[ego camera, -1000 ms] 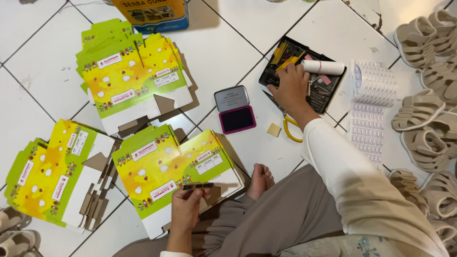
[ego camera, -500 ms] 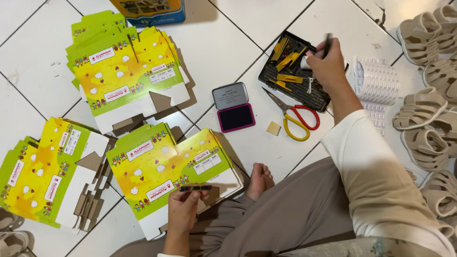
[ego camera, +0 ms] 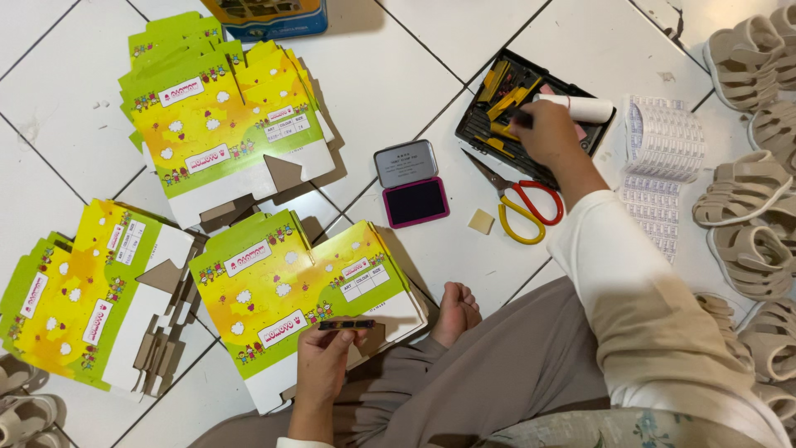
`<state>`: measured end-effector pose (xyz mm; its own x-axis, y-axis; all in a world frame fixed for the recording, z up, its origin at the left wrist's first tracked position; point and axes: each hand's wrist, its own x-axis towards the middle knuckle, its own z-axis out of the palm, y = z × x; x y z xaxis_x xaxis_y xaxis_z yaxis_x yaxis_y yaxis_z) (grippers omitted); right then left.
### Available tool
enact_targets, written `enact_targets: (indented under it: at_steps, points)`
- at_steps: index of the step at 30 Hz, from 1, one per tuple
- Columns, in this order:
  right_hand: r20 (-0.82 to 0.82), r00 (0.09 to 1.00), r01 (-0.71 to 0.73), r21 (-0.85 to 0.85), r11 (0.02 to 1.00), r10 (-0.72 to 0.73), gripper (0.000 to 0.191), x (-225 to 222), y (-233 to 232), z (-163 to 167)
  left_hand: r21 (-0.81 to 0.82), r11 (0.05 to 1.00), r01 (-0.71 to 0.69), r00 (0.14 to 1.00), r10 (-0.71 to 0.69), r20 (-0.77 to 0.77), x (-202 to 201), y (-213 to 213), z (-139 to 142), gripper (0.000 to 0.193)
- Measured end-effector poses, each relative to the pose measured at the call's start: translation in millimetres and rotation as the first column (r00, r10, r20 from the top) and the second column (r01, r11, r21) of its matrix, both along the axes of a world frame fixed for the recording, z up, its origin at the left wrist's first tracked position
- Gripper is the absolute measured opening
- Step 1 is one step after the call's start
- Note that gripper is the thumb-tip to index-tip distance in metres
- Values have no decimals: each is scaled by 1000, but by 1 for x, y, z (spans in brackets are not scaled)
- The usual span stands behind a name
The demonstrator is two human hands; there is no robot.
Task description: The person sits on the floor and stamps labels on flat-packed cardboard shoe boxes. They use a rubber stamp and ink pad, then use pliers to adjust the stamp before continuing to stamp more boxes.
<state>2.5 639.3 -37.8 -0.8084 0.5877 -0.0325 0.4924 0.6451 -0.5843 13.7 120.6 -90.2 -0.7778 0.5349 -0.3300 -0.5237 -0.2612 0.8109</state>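
Note:
I sit on a white tiled floor. My left hand [ego camera: 325, 358] holds a small dark stamp bar [ego camera: 347, 325] over the nearest stack of flat green-and-yellow cardboard boxes [ego camera: 290, 290]. My right hand [ego camera: 547, 133] reaches into a black tray [ego camera: 489, 104] of yellow and black stamp pieces, fingers closed on a small dark piece; what exactly it grips is hard to tell. An open ink pad [ego camera: 412, 184] with a dark purple surface lies between the boxes and the tray. Red-and-yellow scissors [ego camera: 521, 203] lie just below the tray.
Two more stacks of flat boxes lie at upper left [ego camera: 220, 124] and far left [ego camera: 83, 290]. A white roll [ego camera: 580, 108] rests on the tray. Sticker sheets [ego camera: 659, 166] lie right of it. Several beige sandals [ego camera: 750, 191] line the right edge. A small beige square [ego camera: 481, 221] lies by the scissors.
My right hand moved from the tray's upper right corner down into the middle of the tray. My left hand and the stamp bar have stayed over the nearest box stack.

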Motion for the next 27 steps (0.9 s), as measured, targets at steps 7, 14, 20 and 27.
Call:
enact_targets:
  at_steps: [7, 14, 20, 27]
  points:
    - [-199, 977, -188, -973, 132, -78, 23, 12, -3, 14, -73, 997, 35, 999, -36, -12, 2, 13, 21, 18]
    - [-184, 982, -169, -963, 208, -53, 19, 16, -126, 62, -206, 977, 60, 933, -128, -335, 2, 25, 91, 15]
    - [-439, 887, -450, -892, -51, -142, 17, 35, -252, 99, -58, 986, -154, 802, 91, -591, 2, 33, 135, 23]
    - [-294, 905, -269, -956, 120, -307, 14, 58, -347, 93, -25, 942, -336, 694, 229, -683, 12, 15, 162, 23]
